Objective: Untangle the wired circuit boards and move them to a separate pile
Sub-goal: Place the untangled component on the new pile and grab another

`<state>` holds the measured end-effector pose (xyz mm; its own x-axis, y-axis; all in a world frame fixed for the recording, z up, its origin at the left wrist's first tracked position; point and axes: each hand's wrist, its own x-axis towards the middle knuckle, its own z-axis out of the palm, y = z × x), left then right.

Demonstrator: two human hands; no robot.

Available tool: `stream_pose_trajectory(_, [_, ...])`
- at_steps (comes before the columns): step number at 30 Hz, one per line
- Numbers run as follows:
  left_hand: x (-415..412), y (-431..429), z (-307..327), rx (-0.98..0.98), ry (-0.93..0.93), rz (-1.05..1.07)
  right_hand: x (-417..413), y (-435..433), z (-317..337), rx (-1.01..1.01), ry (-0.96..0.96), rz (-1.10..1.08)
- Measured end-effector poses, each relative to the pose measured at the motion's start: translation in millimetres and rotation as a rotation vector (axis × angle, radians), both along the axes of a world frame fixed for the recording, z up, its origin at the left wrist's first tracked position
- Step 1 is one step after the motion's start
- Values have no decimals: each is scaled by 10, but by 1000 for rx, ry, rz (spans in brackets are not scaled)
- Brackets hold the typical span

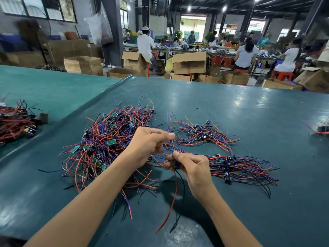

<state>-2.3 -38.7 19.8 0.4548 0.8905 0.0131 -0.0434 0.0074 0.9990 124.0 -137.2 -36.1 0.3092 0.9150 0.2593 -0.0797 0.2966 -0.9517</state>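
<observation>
A big tangled heap of small green circuit boards with red, blue and black wires (108,143) lies left of centre on the dark green table (249,107). Two smaller sorted piles lie to the right: one further back (199,134), one nearer (238,166). My right hand (192,170) pinches one small circuit board (176,165), whose red and black wires hang down toward me. My left hand (151,143) pinches that board's blue and red wires (169,125), which stick upward between thumb and forefinger.
Another heap of wired parts (16,122) lies at the far left on the adjoining table. A few wired pieces (320,129) sit at the right edge. Beyond the table's far edge stand cardboard boxes (189,63) and seated people at benches.
</observation>
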Motion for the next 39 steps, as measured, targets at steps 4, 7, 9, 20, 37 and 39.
stream_pose_trajectory(4, [118,124,83,-13,-29,85,20,8,5,4,45,-17])
stream_pose_trajectory(7, [213,196,115,-29,-50,148,53,9,-3,12,57,-36])
stream_pose_trajectory(9, [259,239,111,-42,-61,179,59,2,-8,15,50,-45])
stream_pose_trajectory(20, [173,433,312,-246,-350,325,-99,-62,-20,-19,1,27])
stream_pose_trajectory(37, [-28,-77,71,-117,6,-60,-95,-63,14,-13,-21,-27])
stream_pose_trajectory(39, [2,55,180,-115,-42,29,-105,-63,3,-7,-34,-4])
